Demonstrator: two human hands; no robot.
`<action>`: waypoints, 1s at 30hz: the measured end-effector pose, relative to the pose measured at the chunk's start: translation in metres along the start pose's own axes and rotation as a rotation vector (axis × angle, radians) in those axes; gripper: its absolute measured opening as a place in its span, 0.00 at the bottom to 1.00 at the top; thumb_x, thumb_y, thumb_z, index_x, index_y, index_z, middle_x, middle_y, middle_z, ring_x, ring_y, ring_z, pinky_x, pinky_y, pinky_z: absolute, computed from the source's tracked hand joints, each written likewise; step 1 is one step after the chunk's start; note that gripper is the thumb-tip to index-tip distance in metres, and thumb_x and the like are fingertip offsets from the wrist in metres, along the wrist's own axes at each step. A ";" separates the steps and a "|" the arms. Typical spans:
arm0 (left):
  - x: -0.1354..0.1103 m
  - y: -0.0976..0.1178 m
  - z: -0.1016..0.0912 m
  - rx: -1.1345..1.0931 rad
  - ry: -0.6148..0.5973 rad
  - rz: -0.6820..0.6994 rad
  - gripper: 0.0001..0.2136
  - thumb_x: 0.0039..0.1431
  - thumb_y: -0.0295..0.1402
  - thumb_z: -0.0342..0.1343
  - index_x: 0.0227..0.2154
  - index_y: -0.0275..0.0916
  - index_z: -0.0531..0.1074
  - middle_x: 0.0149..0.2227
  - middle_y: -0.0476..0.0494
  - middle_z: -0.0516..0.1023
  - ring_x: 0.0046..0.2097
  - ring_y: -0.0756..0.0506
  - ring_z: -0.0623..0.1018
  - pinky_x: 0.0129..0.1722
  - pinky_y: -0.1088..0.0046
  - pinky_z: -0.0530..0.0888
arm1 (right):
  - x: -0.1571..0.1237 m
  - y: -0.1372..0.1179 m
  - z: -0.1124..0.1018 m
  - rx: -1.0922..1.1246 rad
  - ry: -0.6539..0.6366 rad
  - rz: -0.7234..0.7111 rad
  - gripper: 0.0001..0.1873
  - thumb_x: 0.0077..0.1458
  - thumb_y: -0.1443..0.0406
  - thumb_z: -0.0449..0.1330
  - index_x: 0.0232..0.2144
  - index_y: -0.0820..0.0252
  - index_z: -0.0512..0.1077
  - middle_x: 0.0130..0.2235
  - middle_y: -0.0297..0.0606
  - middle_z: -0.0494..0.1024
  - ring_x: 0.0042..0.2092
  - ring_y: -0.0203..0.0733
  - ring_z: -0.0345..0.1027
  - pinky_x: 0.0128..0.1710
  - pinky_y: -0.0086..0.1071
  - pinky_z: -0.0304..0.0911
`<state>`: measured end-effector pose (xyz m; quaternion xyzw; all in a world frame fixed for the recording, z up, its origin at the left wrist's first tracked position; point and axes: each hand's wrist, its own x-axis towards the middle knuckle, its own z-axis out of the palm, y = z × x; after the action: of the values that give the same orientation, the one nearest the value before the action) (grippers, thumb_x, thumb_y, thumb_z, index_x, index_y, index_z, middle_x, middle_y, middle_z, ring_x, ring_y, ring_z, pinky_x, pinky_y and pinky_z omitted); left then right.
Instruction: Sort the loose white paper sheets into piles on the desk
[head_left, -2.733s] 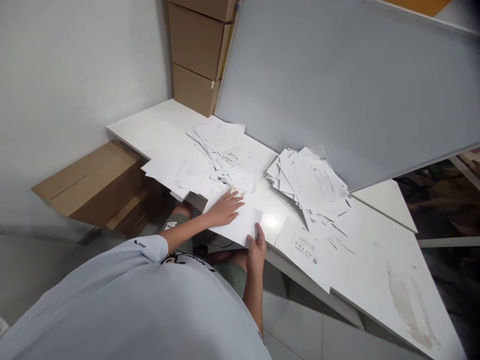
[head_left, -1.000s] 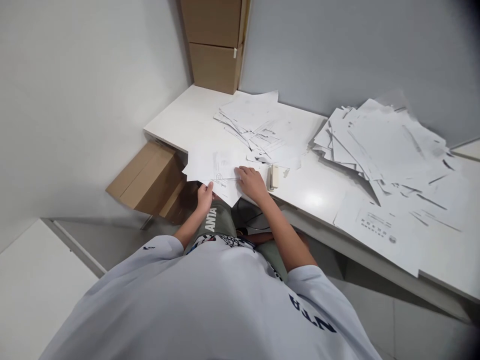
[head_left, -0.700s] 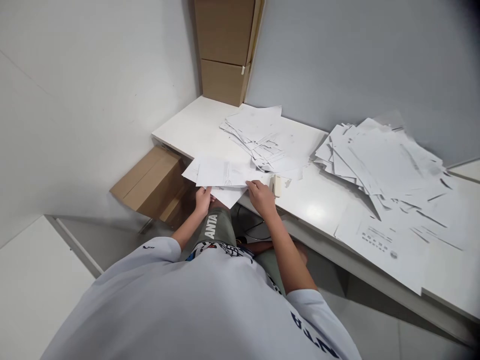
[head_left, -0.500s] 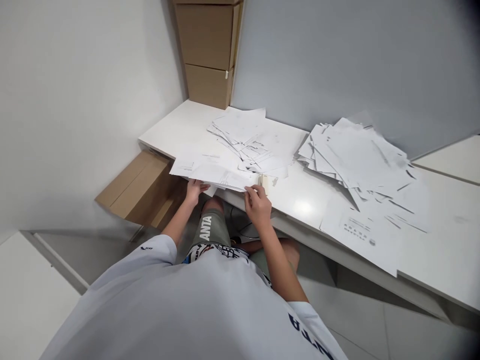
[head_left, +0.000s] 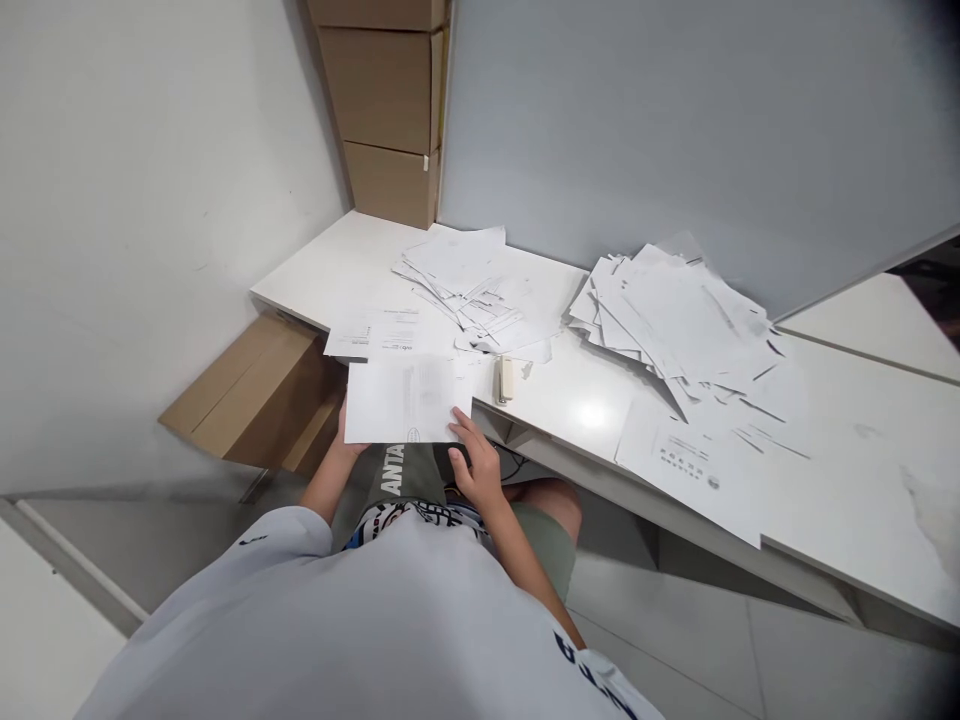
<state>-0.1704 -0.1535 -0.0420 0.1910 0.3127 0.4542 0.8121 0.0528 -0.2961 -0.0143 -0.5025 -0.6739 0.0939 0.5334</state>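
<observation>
A printed sheet of paper (head_left: 390, 400) is held up in front of the table edge, over my lap; I cannot tell how many sheets are in it. My left hand (head_left: 346, 432) grips its left edge, with most of the fingers hidden behind it. On the lower right corner lie the fingertips of my right hand (head_left: 477, 462), its thumb spread apart below the edge. Just behind, more printed sheets (head_left: 349, 328) rest near the table's front edge. A cream stapler (head_left: 505, 381) stands on the table to the right of the held paper.
The white table (head_left: 304, 270) bears a loose paper pile (head_left: 461, 265) behind the stapler and a larger messy pile (head_left: 675, 310) to the right. One printed sheet (head_left: 682, 470) lies near the front edge. Cardboard boxes (head_left: 379, 90) stand stacked in the corner; an open box (head_left: 247, 385) sits lower left.
The paper has come off the table edge toward me and tilted up to show its printed face. My right hand has loosened its pinch and spread its fingers. The view has shifted slightly right.
</observation>
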 end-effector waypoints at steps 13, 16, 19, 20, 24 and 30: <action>-0.011 -0.014 0.050 0.756 0.137 0.282 0.28 0.41 0.54 0.66 0.35 0.32 0.76 0.31 0.43 0.80 0.34 0.44 0.77 0.34 0.70 0.72 | 0.002 0.004 -0.023 0.313 0.367 0.559 0.31 0.58 0.57 0.59 0.62 0.52 0.58 0.61 0.48 0.65 0.61 0.47 0.61 0.57 0.44 0.61; -0.014 -0.022 0.064 0.865 0.123 0.303 0.29 0.42 0.57 0.63 0.33 0.32 0.76 0.30 0.44 0.79 0.32 0.45 0.75 0.32 0.71 0.70 | -0.015 0.010 -0.043 0.500 0.291 0.727 0.39 0.54 0.54 0.62 0.64 0.55 0.55 0.53 0.47 0.73 0.54 0.46 0.68 0.55 0.43 0.63; -0.021 -0.033 0.072 0.946 0.051 0.235 0.30 0.42 0.59 0.62 0.31 0.32 0.76 0.30 0.43 0.78 0.32 0.45 0.74 0.31 0.71 0.69 | -0.037 0.012 -0.060 0.558 0.287 0.835 0.40 0.51 0.54 0.65 0.63 0.55 0.58 0.51 0.46 0.75 0.51 0.46 0.70 0.51 0.40 0.66; -0.023 -0.037 0.074 0.960 0.016 0.208 0.30 0.42 0.59 0.62 0.32 0.32 0.76 0.30 0.43 0.78 0.32 0.45 0.74 0.32 0.71 0.69 | -0.046 0.012 -0.063 0.560 0.313 0.867 0.41 0.49 0.53 0.66 0.63 0.55 0.59 0.49 0.45 0.76 0.51 0.46 0.70 0.50 0.40 0.67; -0.029 -0.053 0.079 0.944 -0.088 0.127 0.32 0.45 0.60 0.59 0.36 0.32 0.77 0.33 0.41 0.80 0.36 0.42 0.76 0.36 0.69 0.71 | -0.073 0.010 -0.067 0.555 0.403 0.987 0.42 0.47 0.53 0.67 0.62 0.56 0.60 0.46 0.44 0.78 0.48 0.46 0.71 0.48 0.39 0.67; -0.028 -0.056 0.073 0.953 -0.158 0.130 0.32 0.53 0.62 0.51 0.38 0.33 0.79 0.34 0.40 0.81 0.39 0.42 0.78 0.43 0.67 0.72 | -0.088 0.011 -0.072 0.524 0.459 1.032 0.38 0.48 0.54 0.67 0.60 0.56 0.64 0.49 0.46 0.77 0.50 0.47 0.71 0.47 0.39 0.67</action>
<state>-0.0976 -0.2084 -0.0127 0.5946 0.4104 0.2944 0.6256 0.1113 -0.3887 -0.0466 -0.6232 -0.1671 0.3915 0.6561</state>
